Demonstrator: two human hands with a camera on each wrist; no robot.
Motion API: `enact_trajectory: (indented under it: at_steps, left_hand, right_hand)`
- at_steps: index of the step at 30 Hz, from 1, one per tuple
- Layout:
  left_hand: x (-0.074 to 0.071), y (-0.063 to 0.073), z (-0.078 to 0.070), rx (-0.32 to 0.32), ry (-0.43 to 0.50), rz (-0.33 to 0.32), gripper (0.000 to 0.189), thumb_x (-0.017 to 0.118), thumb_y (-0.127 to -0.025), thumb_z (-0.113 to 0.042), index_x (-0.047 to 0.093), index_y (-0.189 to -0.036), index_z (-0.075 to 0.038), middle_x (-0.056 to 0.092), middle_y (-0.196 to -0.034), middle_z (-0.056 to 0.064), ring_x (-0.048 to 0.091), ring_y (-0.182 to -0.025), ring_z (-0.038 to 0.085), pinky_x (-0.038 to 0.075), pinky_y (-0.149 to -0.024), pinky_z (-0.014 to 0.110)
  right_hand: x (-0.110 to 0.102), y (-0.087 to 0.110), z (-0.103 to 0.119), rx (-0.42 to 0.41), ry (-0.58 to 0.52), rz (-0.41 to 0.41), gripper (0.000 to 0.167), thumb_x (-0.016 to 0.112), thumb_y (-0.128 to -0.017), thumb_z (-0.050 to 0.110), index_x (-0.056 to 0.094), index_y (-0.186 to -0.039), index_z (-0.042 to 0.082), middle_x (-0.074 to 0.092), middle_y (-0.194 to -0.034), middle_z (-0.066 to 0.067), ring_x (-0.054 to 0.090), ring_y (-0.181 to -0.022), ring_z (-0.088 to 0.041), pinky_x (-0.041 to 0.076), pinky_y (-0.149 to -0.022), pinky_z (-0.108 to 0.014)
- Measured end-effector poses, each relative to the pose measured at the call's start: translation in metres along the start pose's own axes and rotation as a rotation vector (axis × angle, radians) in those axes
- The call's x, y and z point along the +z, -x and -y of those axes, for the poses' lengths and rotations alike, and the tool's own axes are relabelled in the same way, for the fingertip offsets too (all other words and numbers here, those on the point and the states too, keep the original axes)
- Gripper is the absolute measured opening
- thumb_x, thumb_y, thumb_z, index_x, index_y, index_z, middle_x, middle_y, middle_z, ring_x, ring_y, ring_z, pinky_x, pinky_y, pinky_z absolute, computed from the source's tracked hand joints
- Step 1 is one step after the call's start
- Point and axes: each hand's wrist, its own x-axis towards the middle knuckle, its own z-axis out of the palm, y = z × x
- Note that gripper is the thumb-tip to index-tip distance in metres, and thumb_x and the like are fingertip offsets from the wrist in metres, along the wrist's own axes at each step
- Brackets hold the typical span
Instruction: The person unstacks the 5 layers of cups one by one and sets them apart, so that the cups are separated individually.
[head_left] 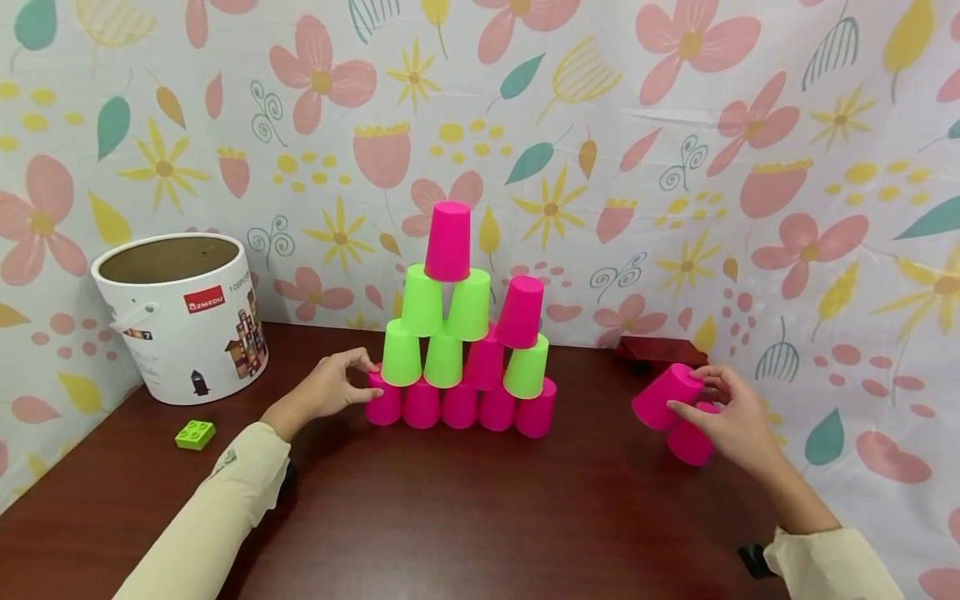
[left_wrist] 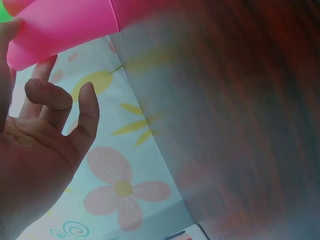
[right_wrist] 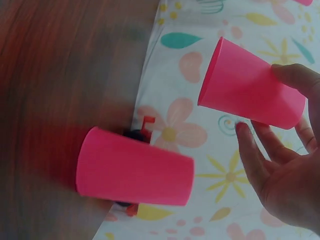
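A pyramid of upside-down pink and green cups stands mid-table, with a pink cup [head_left: 448, 242] on top. Another pink cup [head_left: 520, 312] sits at the right end of the row below, next to two green ones. My left hand [head_left: 333, 385] pinches the leftmost pink cup [head_left: 385, 404] of the bottom row near its upturned base, thumb and a finger on either side. To the right, my right hand [head_left: 738, 417] holds a tilted pink cup [right_wrist: 250, 90] by its base end, mouth pointing down and left. A second pink cup [right_wrist: 135, 170] stands mouth-down on the table beneath it.
A white bucket [head_left: 187, 325] with a handle stands at the back left. In front of it lies a green toy block [head_left: 196, 434]. A dark red object [head_left: 660, 352] sits by the patterned cloth at the back right, partly behind the held cup.
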Motion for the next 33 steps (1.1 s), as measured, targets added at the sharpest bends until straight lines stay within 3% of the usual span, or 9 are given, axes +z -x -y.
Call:
enact_trajectory:
  at_steps: [8,14,17,19,22,25,33]
  left_hand:
    - [0.001,0.001,0.001,-0.012,0.004,0.001,0.032,0.088,-0.076,-0.018,0.063,-0.094,-0.014,0.071,-0.103,0.007,0.063,-0.105,0.03,0.049,-0.089,0.054]
    - [0.001,0.001,0.0,-0.011,0.004,0.001,0.031,0.087,-0.076,-0.017,0.063,-0.094,-0.014,0.071,-0.103,0.007,0.062,-0.106,0.03,0.048,-0.09,0.055]
    - [0.001,0.001,0.0,-0.011,0.002,0.004,0.031,0.087,-0.076,-0.017,0.063,-0.095,-0.014,0.071,-0.103,0.006,0.062,-0.107,0.03,0.048,-0.091,0.055]
    - [0.001,0.001,-0.001,-0.009,0.003,0.005,0.031,0.087,-0.076,-0.017,0.062,-0.094,-0.014,0.071,-0.103,0.007,0.062,-0.106,0.03,0.048,-0.09,0.054]
    - [0.001,0.001,-0.001,-0.01,0.005,0.01,0.031,0.087,-0.077,-0.017,0.062,-0.095,-0.014,0.071,-0.103,0.007,0.062,-0.105,0.03,0.049,-0.089,0.053]
    - [0.001,0.001,0.0,-0.011,0.006,0.013,0.031,0.087,-0.077,-0.018,0.062,-0.095,-0.013,0.071,-0.103,0.007,0.062,-0.104,0.029,0.049,-0.087,0.052]
    - [0.002,0.0,0.002,-0.028,0.003,0.016,0.032,0.087,-0.076,-0.018,0.062,-0.095,-0.014,0.071,-0.104,0.006,0.062,-0.106,0.029,0.048,-0.09,0.053]
  right_hand:
    - [-0.005,-0.003,-0.019,-0.008,0.033,-0.012,0.047,0.081,-0.082,0.007,0.053,-0.119,-0.001,0.059,-0.104,0.013,0.057,-0.087,0.007,0.052,-0.062,-0.016]
    - [-0.005,-0.003,-0.033,-0.018,0.083,0.002,0.047,0.082,-0.081,0.009,0.053,-0.117,-0.002,0.059,-0.113,-0.016,0.05,-0.091,0.015,0.049,-0.063,-0.012]
    - [-0.005,-0.003,-0.038,-0.013,0.106,0.008,0.049,0.082,-0.081,0.011,0.054,-0.118,-0.002,0.058,-0.117,-0.021,0.049,-0.092,0.015,0.048,-0.064,-0.01]
    - [-0.005,-0.003,-0.042,-0.008,0.118,0.017,0.049,0.083,-0.081,0.012,0.054,-0.118,-0.002,0.06,-0.116,-0.022,0.054,-0.094,0.005,0.048,-0.064,-0.011]
    - [-0.006,-0.003,-0.047,-0.007,0.153,0.042,0.051,0.084,-0.08,0.015,0.053,-0.118,-0.001,0.063,-0.112,-0.024,0.061,-0.099,-0.022,0.048,-0.063,-0.012]
    - [-0.005,-0.003,-0.05,-0.014,0.174,0.058,0.055,0.085,-0.079,0.017,0.053,-0.119,-0.001,0.065,-0.109,-0.027,0.06,-0.099,-0.044,0.048,-0.062,-0.012]
    - [-0.002,-0.004,-0.059,0.008,0.183,0.111,0.065,0.084,-0.08,0.022,0.052,-0.132,0.003,0.065,-0.114,-0.026,0.058,-0.1,-0.036,0.049,-0.066,-0.015]
